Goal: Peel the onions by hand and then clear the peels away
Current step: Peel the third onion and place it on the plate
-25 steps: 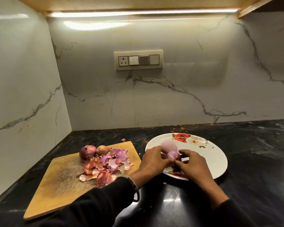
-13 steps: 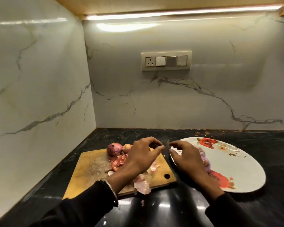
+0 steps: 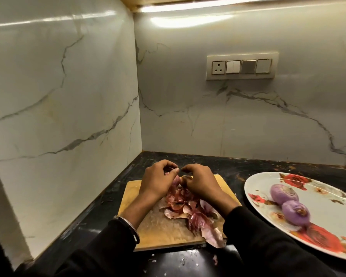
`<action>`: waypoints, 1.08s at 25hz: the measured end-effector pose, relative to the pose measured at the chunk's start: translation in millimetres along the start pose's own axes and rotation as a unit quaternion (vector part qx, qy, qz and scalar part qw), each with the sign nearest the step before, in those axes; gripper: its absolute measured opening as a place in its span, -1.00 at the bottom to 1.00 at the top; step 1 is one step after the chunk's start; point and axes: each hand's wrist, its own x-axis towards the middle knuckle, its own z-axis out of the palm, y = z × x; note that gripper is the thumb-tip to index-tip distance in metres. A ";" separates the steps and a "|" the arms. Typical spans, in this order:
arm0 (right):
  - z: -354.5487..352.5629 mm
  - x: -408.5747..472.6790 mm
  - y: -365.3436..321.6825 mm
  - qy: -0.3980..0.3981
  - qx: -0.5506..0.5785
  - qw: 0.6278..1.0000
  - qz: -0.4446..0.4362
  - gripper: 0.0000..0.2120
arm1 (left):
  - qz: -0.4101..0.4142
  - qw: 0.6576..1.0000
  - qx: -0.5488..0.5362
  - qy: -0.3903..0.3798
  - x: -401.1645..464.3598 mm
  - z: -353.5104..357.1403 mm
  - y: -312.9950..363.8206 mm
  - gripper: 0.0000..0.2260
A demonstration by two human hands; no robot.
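Observation:
At the far end of the wooden cutting board (image 3: 162,228), my left hand (image 3: 158,181) curls round a reddish unpeeled onion (image 3: 176,181). My right hand (image 3: 201,181) meets it from the right, with fingers and thumb curled against the same onion. Most of the onion is hidden by the two hands. A heap of pink and red peels (image 3: 188,209) lies on the board just below my wrists. Two peeled purple onions (image 3: 284,193) (image 3: 296,212) lie on the white plate (image 3: 328,208) with red roses at the right.
The board sits in the corner of a black counter (image 3: 228,166), with marble walls close on the left and behind. A few peel scraps (image 3: 215,259) lie on the counter in front of the board. A switch panel (image 3: 242,66) is on the back wall.
Both hands left the peeled onion on the plate and moved left to the far end of the board, where they now close on an unpeeled onion. The view swung left.

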 end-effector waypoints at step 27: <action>-1.1 -25.7 6.4 0.051 0.201 0.976 -0.072 -0.40 | 0.001 0.938 -0.342 -0.061 -5.1 -4.8 -16.0 -0.62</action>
